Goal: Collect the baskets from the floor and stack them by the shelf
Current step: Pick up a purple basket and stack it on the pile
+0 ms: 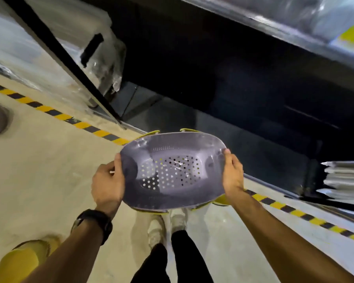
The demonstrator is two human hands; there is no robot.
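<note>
Basket (173,170), purple and perforated, is held over the floor (39,160) by its ends: left hand (107,185) and right hand (232,175) each grip its rim, arms outstretched.

Gripped oval grey perforated plastic basket (172,172) at centre frame, left hand (107,180) and right hand (232,174) on opposite ends, above yellow-and-black striped floor tape (55,114), facing dark shelf bay (233,94) upper right.

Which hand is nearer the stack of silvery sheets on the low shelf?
Right. The right hand grips the end of the purple basket nearest the stack of silvery sheets; the left hand grips the opposite end, with the basket between it and the stack.
</note>
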